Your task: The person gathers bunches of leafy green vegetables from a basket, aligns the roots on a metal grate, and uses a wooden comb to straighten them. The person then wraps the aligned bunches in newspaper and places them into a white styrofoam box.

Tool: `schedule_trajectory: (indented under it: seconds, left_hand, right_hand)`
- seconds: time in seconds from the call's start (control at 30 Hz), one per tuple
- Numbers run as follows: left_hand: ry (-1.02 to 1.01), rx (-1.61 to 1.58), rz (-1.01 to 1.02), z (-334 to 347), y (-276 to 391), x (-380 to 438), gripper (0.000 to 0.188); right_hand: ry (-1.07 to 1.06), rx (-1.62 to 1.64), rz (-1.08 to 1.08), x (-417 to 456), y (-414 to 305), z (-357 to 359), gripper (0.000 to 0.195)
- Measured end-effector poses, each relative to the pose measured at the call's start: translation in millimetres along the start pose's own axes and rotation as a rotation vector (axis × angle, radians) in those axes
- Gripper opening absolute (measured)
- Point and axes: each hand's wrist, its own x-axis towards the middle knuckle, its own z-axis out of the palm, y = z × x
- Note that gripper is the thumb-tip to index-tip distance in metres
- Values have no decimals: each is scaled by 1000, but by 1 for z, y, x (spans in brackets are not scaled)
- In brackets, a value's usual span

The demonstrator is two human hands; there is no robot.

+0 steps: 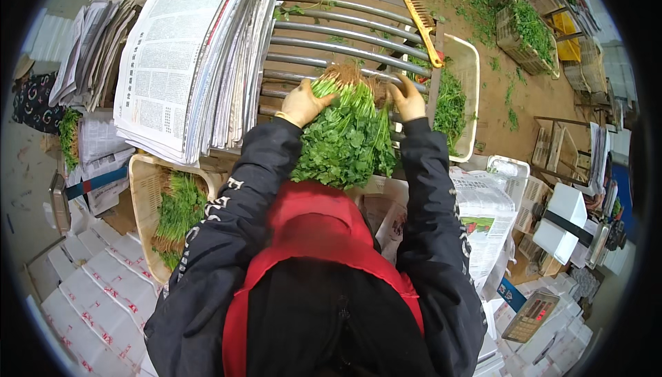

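Observation:
A thick bunch of leafy green herb, like coriander (pixel 344 142), lies before me with its brown roots away from me and its leaves against my red apron (pixel 320 217). My left hand (pixel 304 103), in a pale glove, grips the left side of the stems just below the roots. At the right side, my right hand (pixel 408 100) has its fingertips on the root ends of some stems; part of that grip is hidden. Beneath the bunch runs a rack of metal bars (pixel 341 41). A yellow comb (pixel 424 28) rests across the rack's far right corner.
Tall newspaper stacks (pixel 160 56) stand to the left. Crates of greens flank me, one at the left (pixel 142 206) and one at the right (pixel 468 103). Newspaper sheets (pixel 483 217) and a digital scale (pixel 532 315) are at the right. Another person's patterned sleeve (pixel 36 103) shows far left.

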Motion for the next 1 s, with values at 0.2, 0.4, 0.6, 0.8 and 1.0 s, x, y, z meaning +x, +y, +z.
schedule_trajectory:
  seconds: [0.2, 0.4, 0.6, 0.8, 1.0]
  left_hand:
    - [-191, 14, 130, -4, -5, 19, 93]
    - [-44, 58, 91, 4, 1, 8, 84]
    - [-184, -122, 15, -10, -8, 30, 92]
    - [-78, -188, 7, 3, -7, 27, 81]
    - [17, -96, 190, 13, -4, 13, 68]
  right_hand:
    - [-76, -194, 258, -49, 30, 0, 58]
    - [231, -596, -141, -45, -86, 25, 71]
    - [-138, -657, 189, -50, -92, 51, 72]
    - [15, -454, 171, -84, -102, 61, 66]
    - [51, -473, 198, -72, -100, 90, 62]
